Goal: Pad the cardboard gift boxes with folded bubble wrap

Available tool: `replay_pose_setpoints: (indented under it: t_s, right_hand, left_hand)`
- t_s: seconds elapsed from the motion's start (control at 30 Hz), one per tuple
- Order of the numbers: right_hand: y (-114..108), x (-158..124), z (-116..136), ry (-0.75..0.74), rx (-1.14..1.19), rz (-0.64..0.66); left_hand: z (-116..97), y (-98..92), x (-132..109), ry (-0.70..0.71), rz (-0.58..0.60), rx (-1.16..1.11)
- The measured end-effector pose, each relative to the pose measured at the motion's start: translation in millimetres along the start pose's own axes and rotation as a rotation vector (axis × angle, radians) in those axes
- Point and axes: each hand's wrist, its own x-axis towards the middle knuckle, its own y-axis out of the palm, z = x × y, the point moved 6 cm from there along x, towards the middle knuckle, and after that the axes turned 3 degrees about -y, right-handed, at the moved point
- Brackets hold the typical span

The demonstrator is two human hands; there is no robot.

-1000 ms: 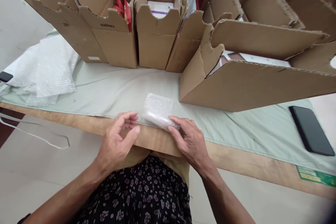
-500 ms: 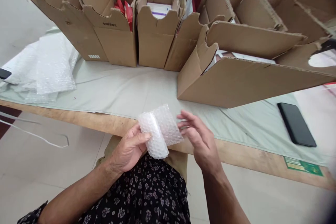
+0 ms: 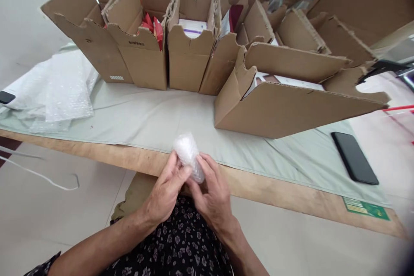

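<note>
A small roll of clear bubble wrap [image 3: 188, 152] is held above the table's front edge, tilted, its upper end leaning to the left. What lies inside the roll, if anything, cannot be made out. My left hand [image 3: 166, 189] grips it from the left, thumb across its near side. On the other side my right hand [image 3: 211, 192] is closed around it, fingers along the right flank and thumb near the lower end. The loose flap of the wrap does not show now.
Several cardboard boxes [image 3: 189, 62] line the back of the cloth-covered table [image 3: 139, 112]; a wide one [image 3: 297, 108] juts forward on the right. Bubble wrap sheets [image 3: 67, 86] are piled at left. A black phone [image 3: 354, 157] lies at right, near a green card [image 3: 365, 208].
My right hand has moved left and closed on the bubble wrap roll. The flap that stuck out to the right is now wrapped round or hidden. The camera view has shifted slightly.
</note>
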Motion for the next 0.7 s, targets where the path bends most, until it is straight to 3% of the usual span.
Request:
replay_pose_setpoints:
  t_s: [0.1, 0.23, 0.3, 0.37, 0.43, 0.5, 0.6, 0.7]
  right_hand:
    - [-17, 4, -24, 0.186, 0.300, 0.026]
    - [-16, 2, -32, 0.401, 0.798, 0.257]
    - [-14, -3, -34, 0.451, 0.948, 0.231]
    - [-15, -7, -37, 0.463, 1.017, 0.124]
    - [-16, -9, -39, 0.452, 1.006, 0.061]
    - [-21, -9, -43, 0.468, 0.900, 0.022]
    - [-49, 0, -53, 0.475, 0.691, -0.052]
    - [-105, 22, -61, 0.419, 0.506, -0.168]
  left_hand:
    - [-4, -2.7, -1, 0.000, 0.029, -0.061]
    - [-4, -11.5, 5, -0.130, 0.007, -0.162]
    - [-6, -10.4, 11, -0.160, -0.024, -0.197]
    - [-9, -8.8, 17, -0.123, -0.114, -0.233]
    - [-9, -4.0, 23, -0.098, -0.193, -0.263]
    - [-6, 5.2, 29, -0.106, -0.191, -0.276]
    - [-9, 22.3, 36, -0.098, -0.038, -0.235]
    - [-34, 34.2, 48, 0.104, 0.132, -0.107]
